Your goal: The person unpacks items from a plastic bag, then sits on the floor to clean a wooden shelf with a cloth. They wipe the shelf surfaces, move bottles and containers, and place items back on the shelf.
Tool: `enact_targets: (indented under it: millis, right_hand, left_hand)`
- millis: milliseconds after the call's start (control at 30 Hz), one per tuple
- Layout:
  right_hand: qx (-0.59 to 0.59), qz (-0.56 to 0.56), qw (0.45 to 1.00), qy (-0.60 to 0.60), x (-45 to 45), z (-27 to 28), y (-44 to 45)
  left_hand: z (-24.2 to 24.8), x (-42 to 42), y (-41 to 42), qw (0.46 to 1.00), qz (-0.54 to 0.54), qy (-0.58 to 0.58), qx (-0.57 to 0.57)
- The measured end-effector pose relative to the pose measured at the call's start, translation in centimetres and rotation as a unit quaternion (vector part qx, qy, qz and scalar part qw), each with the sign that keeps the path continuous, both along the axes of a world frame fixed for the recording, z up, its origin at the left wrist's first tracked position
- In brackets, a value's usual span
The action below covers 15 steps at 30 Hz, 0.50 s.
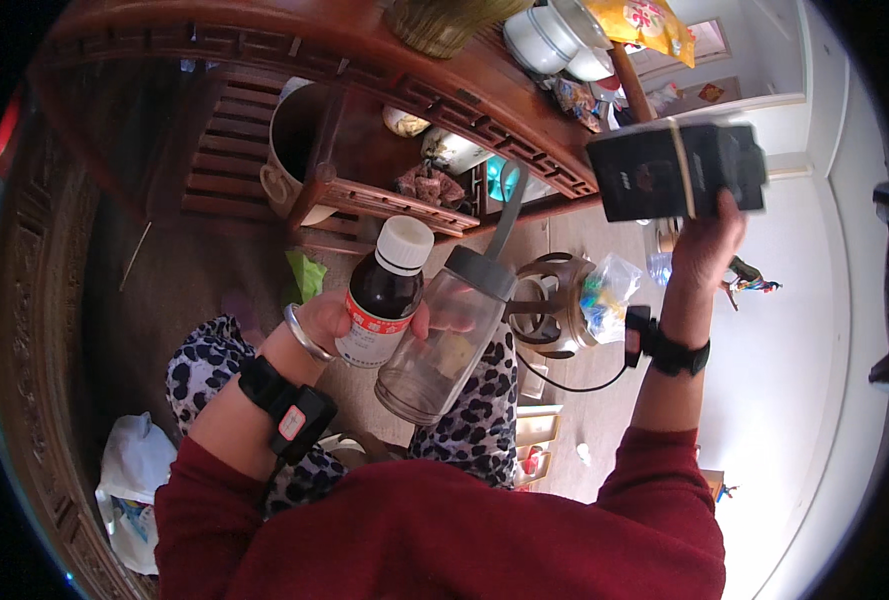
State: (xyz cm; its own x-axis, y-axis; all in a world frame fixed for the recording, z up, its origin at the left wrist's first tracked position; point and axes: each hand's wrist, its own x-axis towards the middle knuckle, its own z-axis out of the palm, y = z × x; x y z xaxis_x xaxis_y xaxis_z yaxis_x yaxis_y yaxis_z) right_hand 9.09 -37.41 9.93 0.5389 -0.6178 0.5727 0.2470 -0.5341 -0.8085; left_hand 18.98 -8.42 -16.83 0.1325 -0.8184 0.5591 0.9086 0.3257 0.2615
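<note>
My left hand (332, 322) holds a dark medicine bottle (386, 292) with a white ribbed cap and a red and white label. Right beside it, tilted, is a transparent drinking bottle (444, 337) with a grey lid and strap; my fingers show behind its clear wall, so the same hand holds both. Up at the right, my right hand (714, 232) grips a black box-like bundle (643, 176) with a tan band around it. The bundle is slightly blurred, and whether it is one box or more I cannot tell. Both wrists carry black strapped devices.
Ahead stands a carved wooden table (482, 90) with metal pots (542, 37) and a yellow bag (643, 26). Below are a slatted shelf and a bin (294, 150). A barrel-shaped stool (553, 304) bears a plastic bag (609, 296). A white bag (136, 457) lies at lower left.
</note>
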Motion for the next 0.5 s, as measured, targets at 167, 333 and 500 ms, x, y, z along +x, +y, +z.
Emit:
enact_targets:
  millis: [167, 333, 500]
  right_hand:
    - [-0.01, 0.081, 0.996, 0.017, 3.7, 0.6, -0.8]
    - [-0.053, 0.112, 0.991, 0.055, 4.2, 1.0, -2.9]
    - [-0.065, 0.069, 0.994, 0.05, 2.5, 0.0, -5.3]
  left_hand:
    - [-0.2, 0.0, -0.1, 0.997, -0.009, -0.017, 0.076]
    - [-0.5, 0.1, -0.3, 0.995, -0.023, -0.041, 0.092]
    - [-0.3, -0.3, -0.2, 0.996, -0.027, -0.031, 0.082]
